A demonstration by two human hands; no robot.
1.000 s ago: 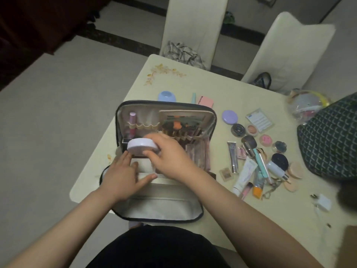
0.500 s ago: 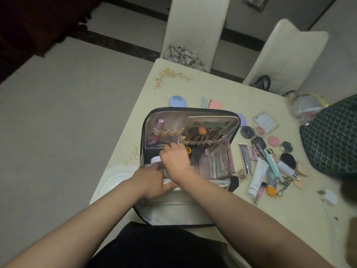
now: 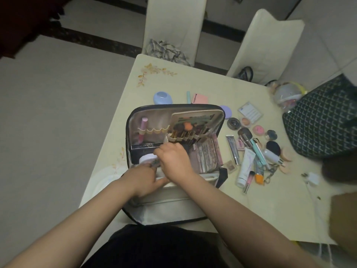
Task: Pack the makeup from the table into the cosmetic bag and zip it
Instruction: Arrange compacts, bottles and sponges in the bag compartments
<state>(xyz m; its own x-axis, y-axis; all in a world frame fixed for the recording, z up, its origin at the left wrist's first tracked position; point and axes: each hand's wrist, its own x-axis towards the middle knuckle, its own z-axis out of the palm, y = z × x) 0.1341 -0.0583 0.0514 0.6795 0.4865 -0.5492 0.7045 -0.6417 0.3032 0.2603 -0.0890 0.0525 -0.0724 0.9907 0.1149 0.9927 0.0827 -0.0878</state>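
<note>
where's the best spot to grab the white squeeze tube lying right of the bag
Grip the white tube across its wide middle, thumb and fingers on its long sides, coming straight down from above. It lies flat on the table with its cap end toward the person. A teal stick crowds its far end and a pink-capped stick sits by the cap, so the middle looks freest.

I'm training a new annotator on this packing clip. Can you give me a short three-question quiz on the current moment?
1. True or false: the black cosmetic bag is zipped shut.
2. Where is the round white jar? A) inside the bag B) on the table
3. Fill in: the white squeeze tube lies on the cream ____.

Key: 1 false; 2 A; 3 table. Both the left hand and the right hand are working inside the bag.
</note>
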